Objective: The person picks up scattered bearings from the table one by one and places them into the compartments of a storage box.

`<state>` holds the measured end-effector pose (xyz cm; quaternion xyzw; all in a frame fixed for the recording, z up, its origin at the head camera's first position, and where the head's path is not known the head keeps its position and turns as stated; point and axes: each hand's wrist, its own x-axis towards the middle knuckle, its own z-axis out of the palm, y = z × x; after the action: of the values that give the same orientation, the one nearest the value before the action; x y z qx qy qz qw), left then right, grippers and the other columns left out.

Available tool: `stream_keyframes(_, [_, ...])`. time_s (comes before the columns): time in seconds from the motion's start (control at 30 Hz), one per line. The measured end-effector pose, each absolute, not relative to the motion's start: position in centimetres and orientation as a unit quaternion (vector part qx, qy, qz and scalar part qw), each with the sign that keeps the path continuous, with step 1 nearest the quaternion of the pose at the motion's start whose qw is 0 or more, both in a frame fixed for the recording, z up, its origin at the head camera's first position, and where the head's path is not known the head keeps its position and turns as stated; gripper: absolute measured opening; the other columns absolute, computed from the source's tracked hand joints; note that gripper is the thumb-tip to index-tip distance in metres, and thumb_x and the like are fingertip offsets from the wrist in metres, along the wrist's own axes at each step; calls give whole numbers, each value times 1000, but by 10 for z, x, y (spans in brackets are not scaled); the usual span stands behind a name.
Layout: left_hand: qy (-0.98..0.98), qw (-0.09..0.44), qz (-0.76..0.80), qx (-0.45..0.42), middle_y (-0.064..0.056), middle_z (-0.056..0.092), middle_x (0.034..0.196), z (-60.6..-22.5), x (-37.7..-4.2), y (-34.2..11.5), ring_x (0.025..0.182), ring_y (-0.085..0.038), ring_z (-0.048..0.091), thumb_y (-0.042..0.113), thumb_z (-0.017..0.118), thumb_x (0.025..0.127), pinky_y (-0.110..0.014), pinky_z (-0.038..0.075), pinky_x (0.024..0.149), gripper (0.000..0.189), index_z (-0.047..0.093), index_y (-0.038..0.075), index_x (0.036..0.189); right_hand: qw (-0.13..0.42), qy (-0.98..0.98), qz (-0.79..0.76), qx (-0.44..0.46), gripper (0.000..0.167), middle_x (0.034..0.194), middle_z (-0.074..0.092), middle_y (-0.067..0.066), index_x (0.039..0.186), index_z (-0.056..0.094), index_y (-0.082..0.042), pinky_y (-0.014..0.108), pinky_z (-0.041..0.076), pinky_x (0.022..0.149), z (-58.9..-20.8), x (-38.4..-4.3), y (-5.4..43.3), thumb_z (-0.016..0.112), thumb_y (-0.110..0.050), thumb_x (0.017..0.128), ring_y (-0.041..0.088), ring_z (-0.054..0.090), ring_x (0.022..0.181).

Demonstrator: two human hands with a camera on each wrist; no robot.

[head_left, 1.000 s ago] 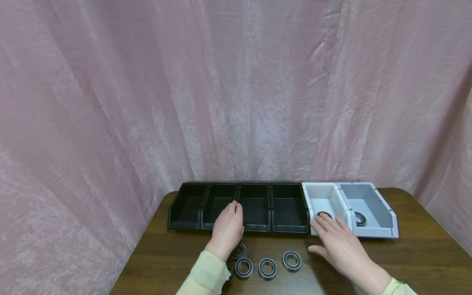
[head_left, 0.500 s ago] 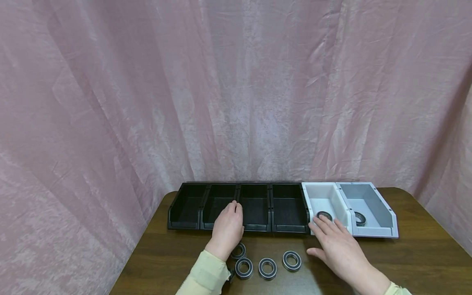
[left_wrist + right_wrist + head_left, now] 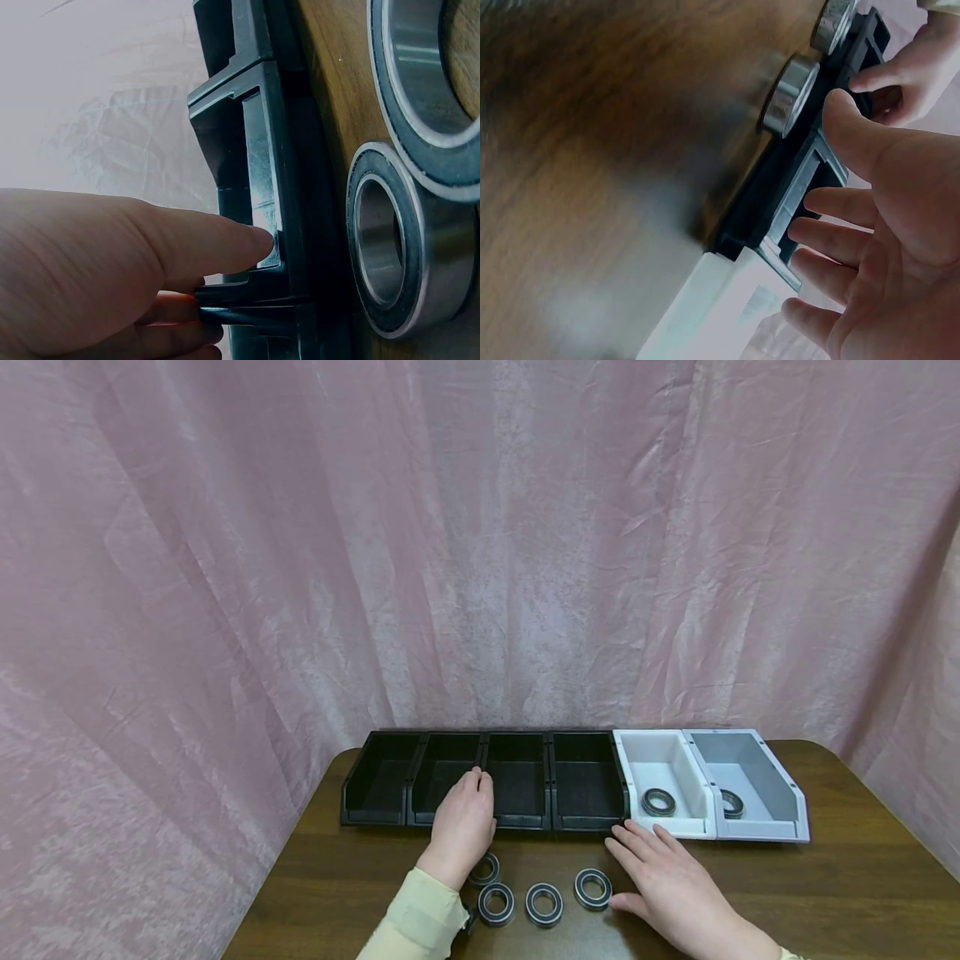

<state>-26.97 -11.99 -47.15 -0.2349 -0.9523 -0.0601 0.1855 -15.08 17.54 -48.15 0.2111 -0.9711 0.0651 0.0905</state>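
Note:
My left hand (image 3: 462, 820) stays at the divider between the second and third black bins (image 3: 517, 777). In the left wrist view the thumb (image 3: 225, 241) reaches over one bin's front, with the fingers bent on the divider's other side, gripping it. My right hand (image 3: 671, 881) is spread and holds nothing, in front of the white bin (image 3: 652, 752); its thumb tip lies beside the rightmost loose ball bearing (image 3: 594, 890), and I cannot tell whether they touch. Other ball bearings lie on the table: one in the middle (image 3: 543, 906) and two near my left wrist (image 3: 496, 905).
One bearing (image 3: 658, 802) lies in the white bin and another (image 3: 732, 804) in the grey bin (image 3: 750, 768) at the right end. The bins stand in a row along the back of the wooden table (image 3: 847, 877). Behind them hangs a pink curtain (image 3: 525, 543).
My right hand has drawn back from the white bin toward me and to the left, uncovering the bearing inside. My left hand has stayed in place.

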Motion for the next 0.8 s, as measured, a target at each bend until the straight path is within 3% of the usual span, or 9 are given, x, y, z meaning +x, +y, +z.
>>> stream_keyframes(0.5, [-952,184,-64,-236,-29,67,142,-473,-272,-120,131,-39,68,15,99,84,-46,56,111,66,69,-9,137,48,-964,66,253,79,150,67,14,146,70,-7,65,43,120,-494,-154,167,83,-62,90,40,56,145])
stream_keyframes(0.8, [-952,186,-64,-235,-29,67,141,-474,-271,-120,130,-39,69,15,99,84,-45,57,111,65,69,-9,137,0,-966,70,251,75,148,68,14,146,70,-8,67,43,119,-496,-155,166,83,-59,92,39,58,144])
